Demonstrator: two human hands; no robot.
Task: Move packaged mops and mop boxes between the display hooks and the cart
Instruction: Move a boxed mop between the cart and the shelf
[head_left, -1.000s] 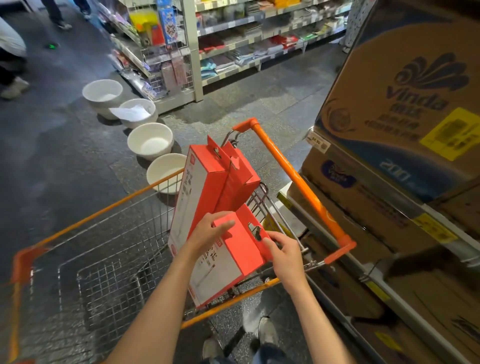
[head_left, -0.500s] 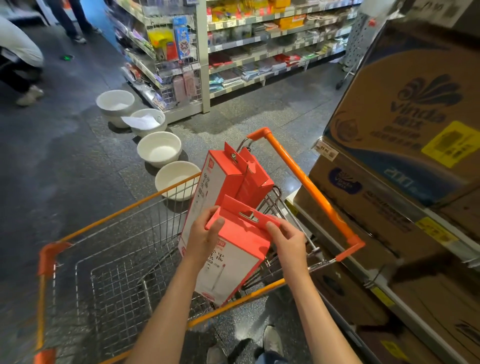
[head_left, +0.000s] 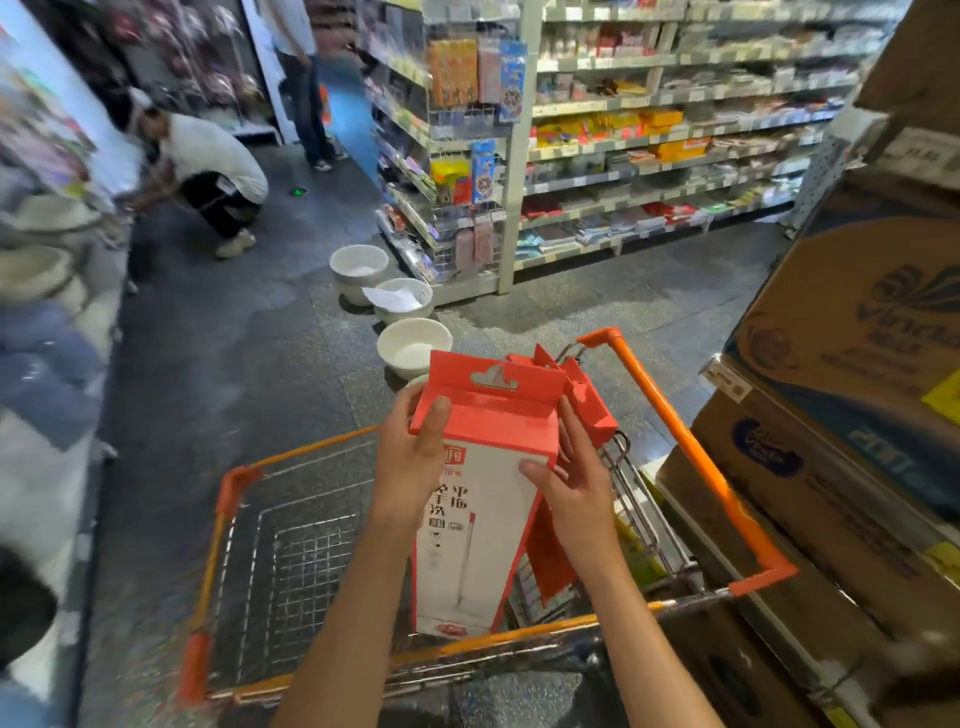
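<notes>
Mop box (head_left: 478, 499), red and white with a hang tab on top, is held upright above the cart (head_left: 311, 519), over the basket's near right part, its lower end about level with the near rim. Largest first, all placed relative to the cart: stacked cardboard cartons (head_left: 852, 395) are seen just beside its right side; store shelving (head_left: 649, 145) stands well beyond its far end, across the dark floor; a crouching person (head_left: 213, 176) is seen far off past its left side, blurred. The cart itself is wire mesh with orange rim and handle. White basins (head_left: 413, 345) are lined up on the floor just past its far edge, one with a paper sheet in it. More red mop boxes (head_left: 587, 400) are stood in the cart's right end, behind the held box. Left hand (head_left: 410, 457) is wrapped on the held box's left upper edge, thumb pressed on the front face, fingers curled behind. Right hand (head_left: 576, 488) is laid on the box's right side, fingers fairly straight along the edge, thumb on the white front. Print on the box is too blurred to read.
</notes>
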